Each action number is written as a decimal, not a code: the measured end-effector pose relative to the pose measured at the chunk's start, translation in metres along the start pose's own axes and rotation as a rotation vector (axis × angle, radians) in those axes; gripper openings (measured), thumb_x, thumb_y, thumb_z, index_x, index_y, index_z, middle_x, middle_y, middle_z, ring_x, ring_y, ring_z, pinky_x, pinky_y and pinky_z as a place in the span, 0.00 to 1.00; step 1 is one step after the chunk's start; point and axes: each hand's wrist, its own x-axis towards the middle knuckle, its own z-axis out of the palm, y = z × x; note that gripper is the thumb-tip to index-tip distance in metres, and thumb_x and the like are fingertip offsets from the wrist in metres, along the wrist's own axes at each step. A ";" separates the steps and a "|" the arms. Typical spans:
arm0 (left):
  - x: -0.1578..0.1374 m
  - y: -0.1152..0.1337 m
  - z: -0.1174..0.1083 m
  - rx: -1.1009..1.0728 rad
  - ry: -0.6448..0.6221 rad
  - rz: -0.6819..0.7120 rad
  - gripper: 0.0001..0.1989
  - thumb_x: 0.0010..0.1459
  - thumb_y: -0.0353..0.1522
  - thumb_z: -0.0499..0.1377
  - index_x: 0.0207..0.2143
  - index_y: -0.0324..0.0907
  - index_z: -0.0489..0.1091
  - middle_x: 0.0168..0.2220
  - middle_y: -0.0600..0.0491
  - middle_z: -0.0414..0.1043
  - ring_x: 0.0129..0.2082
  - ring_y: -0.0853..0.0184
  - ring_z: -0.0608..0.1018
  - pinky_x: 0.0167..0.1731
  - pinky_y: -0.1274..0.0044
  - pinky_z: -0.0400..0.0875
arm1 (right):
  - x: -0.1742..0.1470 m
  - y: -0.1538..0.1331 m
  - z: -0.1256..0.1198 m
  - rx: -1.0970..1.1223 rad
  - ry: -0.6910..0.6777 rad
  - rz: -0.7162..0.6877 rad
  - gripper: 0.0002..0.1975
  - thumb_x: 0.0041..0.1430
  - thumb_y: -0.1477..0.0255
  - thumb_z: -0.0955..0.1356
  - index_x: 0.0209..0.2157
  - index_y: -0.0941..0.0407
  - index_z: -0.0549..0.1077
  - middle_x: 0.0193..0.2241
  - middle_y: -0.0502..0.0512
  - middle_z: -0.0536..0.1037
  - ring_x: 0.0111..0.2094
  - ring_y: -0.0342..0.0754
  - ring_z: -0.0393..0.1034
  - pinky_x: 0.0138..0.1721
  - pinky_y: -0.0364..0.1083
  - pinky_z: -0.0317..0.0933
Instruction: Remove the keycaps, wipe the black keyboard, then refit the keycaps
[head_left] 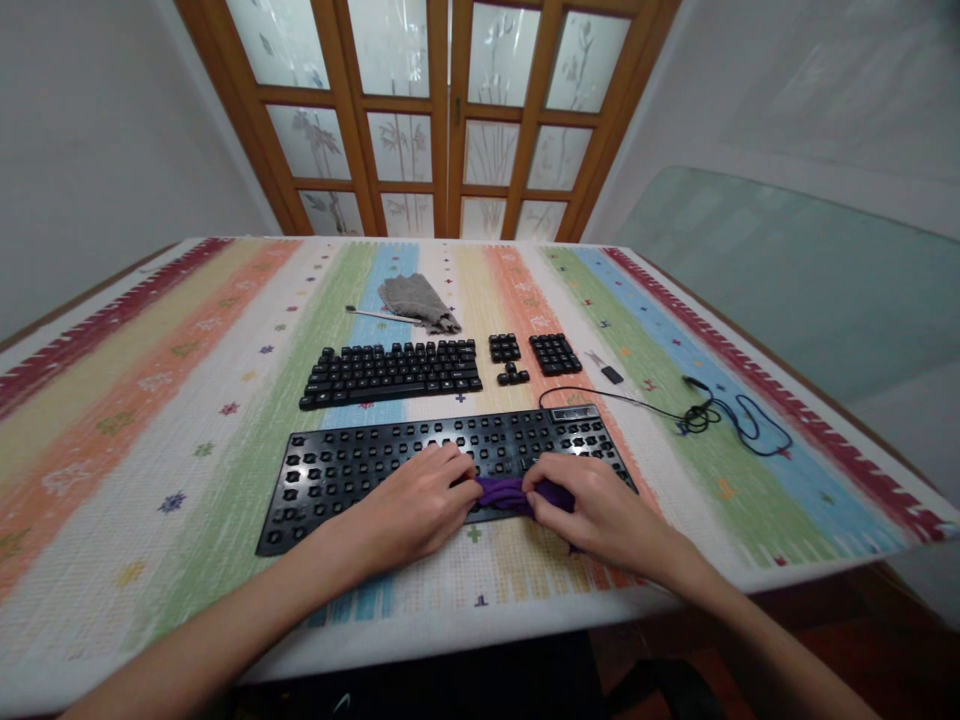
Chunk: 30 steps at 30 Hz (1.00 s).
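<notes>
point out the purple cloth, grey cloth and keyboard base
Purple cloth [504, 493]: head view, on its visible folds.
Grey cloth [417, 299]: head view, on its broad middle.
Keyboard base [391, 452]: head view, on its top face, left of centre.

Crumpled purple cloth [504, 492] over bare-switched black keyboard [390, 452]
</notes>
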 end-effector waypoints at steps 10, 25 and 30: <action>-0.037 0.002 -0.029 -0.208 0.112 -0.093 0.07 0.66 0.25 0.51 0.42 0.39 0.68 0.35 0.50 0.70 0.36 0.65 0.68 0.39 0.72 0.68 | 0.002 -0.009 0.006 0.069 -0.016 -0.125 0.08 0.63 0.75 0.64 0.43 0.56 0.73 0.37 0.55 0.79 0.37 0.47 0.72 0.41 0.46 0.63; -0.042 0.014 0.000 0.120 0.111 -0.011 0.10 0.63 0.23 0.51 0.38 0.39 0.72 0.33 0.49 0.67 0.33 0.63 0.66 0.33 0.71 0.66 | -0.002 0.001 0.021 -0.175 -0.069 -0.241 0.11 0.60 0.80 0.63 0.39 0.57 0.76 0.31 0.54 0.74 0.31 0.45 0.67 0.32 0.43 0.56; -0.040 0.016 0.002 0.132 0.103 0.009 0.09 0.63 0.25 0.51 0.39 0.39 0.71 0.34 0.49 0.66 0.33 0.63 0.66 0.34 0.70 0.65 | -0.007 0.004 0.020 -0.147 -0.077 -0.209 0.10 0.59 0.80 0.63 0.36 0.57 0.75 0.30 0.53 0.74 0.31 0.45 0.67 0.33 0.43 0.55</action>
